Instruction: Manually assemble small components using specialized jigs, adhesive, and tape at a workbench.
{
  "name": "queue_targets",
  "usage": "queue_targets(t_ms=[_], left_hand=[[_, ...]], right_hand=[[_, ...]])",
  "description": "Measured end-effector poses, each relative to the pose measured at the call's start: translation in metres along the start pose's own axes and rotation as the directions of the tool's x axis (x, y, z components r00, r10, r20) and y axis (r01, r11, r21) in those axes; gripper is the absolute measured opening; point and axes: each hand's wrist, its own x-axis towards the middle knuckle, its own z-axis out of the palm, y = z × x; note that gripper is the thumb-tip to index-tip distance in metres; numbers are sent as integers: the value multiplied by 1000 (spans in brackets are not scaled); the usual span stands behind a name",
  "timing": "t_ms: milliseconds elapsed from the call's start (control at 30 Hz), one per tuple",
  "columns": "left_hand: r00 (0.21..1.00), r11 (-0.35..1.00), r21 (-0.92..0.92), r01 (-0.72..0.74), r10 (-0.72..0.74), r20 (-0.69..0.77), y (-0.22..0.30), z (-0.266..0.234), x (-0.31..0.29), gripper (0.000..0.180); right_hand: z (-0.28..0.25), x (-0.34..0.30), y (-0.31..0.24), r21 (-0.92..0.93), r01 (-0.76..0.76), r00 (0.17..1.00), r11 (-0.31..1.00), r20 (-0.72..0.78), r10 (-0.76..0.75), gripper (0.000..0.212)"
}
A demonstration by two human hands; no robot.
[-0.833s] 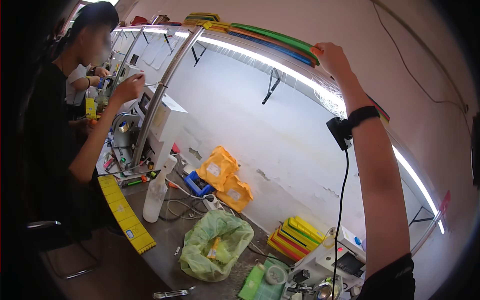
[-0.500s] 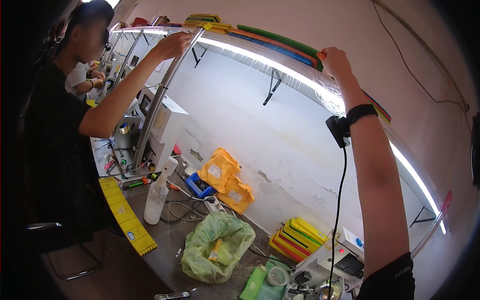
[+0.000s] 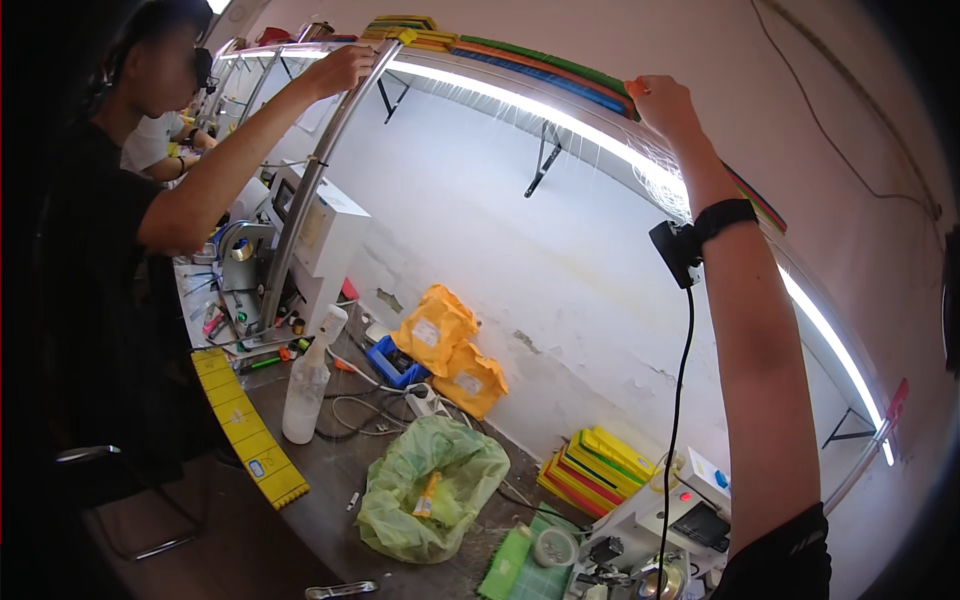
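My right hand point(image 3: 662, 105) is raised to the shelf above the strip light, at the right end of a stack of flat boards in green point(image 3: 545, 58), orange and blue. Its fingers are curled closed beside a small orange tip; what lies between them is too small to tell. Thin clear threads point(image 3: 655, 180) hang in a tangle below the hand, and more dangle along the light. On my right wrist is a black band with a camera point(image 3: 676, 252) and a hanging cable. My left hand is out of view.
A co-worker's hand point(image 3: 343, 68) is at the metal post point(image 3: 315, 165). The bench holds a bag-lined bin point(image 3: 400, 510), plastic bottle point(image 3: 305, 400), yellow strip point(image 3: 240, 425), orange packets point(image 3: 435, 330), blue tray point(image 3: 395, 372), coloured boards point(image 3: 600, 465) and a machine point(image 3: 690, 510).
My right hand has shifted slightly up and left, still by the end of the boards. The co-worker's hand also sits a little higher and further left in the picture.
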Motion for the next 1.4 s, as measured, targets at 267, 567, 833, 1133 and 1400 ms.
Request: queue_targets(t_ms=[267,567,833,1133,1400], left_hand=[[1000,1000,-4,-25,26,14,3,-2,12,51],[999,999,-29,-36,37,16,-4,-3,14,51],[998,997,-49,-60,61,27,-8,-5,24,51],[996,994,-75,-77,81,45,-7,-6,37,51],[996,993,-99,-70,75,46,-6,-3,34,50]], right_hand=[[23,2,8,52,-19,998,998,-53,21,30],[17,1,2,-10,-48,997,999,59,48,33],[16,7,2,5,-100,994,995,50,100,54],[12,10,-10,-1,-136,988,991,68,136,56],[19,6,1,-62,13,989,998,-145,-22,63]])
